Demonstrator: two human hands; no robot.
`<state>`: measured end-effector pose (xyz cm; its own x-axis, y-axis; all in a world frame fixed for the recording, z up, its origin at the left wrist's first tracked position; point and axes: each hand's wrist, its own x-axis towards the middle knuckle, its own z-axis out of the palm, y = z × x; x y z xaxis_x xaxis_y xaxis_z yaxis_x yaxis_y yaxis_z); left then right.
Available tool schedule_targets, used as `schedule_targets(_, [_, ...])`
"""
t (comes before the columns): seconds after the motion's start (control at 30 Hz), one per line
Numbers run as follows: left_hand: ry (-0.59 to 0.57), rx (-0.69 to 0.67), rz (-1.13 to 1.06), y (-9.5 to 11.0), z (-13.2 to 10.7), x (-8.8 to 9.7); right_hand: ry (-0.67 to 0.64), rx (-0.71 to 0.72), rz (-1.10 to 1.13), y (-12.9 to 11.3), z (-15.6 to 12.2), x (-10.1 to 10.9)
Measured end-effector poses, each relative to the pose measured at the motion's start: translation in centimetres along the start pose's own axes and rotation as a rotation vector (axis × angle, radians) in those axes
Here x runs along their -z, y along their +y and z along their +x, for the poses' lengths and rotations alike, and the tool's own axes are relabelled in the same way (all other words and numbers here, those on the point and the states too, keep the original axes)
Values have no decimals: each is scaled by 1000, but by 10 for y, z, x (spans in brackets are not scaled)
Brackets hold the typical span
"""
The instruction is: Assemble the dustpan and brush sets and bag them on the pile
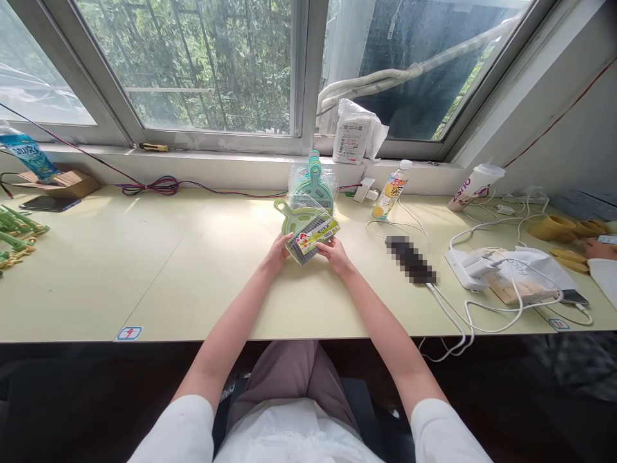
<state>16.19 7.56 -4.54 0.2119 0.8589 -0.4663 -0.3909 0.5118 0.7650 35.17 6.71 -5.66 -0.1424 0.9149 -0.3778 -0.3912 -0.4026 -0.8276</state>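
Between my two hands, above the table, is a small green dustpan set (292,218) with a dark bristled or ribbed part and a bright printed label (315,235). It tilts, with its looped handle at the upper left. My left hand (278,251) is closed on its lower left edge. On the right side, my right hand (335,253) grips it with the thumb on the label's lower edge. Just behind it, a stack of similar teal-green dustpans (313,183) in clear plastic leans near the window sill. The undersides of my fingers are partly hidden.
A drink bottle (391,190), a white cup (475,186) and a white-wrapped package (355,135) are toward the back right. White cables and a power strip (465,270) spread at right. Green bamboo-like pieces (19,238) lie far left. Another person's hand (600,248) shows far right.
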Motion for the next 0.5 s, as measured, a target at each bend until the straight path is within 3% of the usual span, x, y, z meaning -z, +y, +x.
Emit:
schedule_targets(0.1, [7, -23, -14, -3, 1, 0, 1, 4, -12, 0, 0, -1])
schedule_targets(0.33, [-153, 29, -1, -7, -6, -11, 28, 55, 25, 1, 2, 4])
schedule_targets(0.5, [-124, -10, -11, -4, -7, -15, 27, 41, 22, 0, 2, 2])
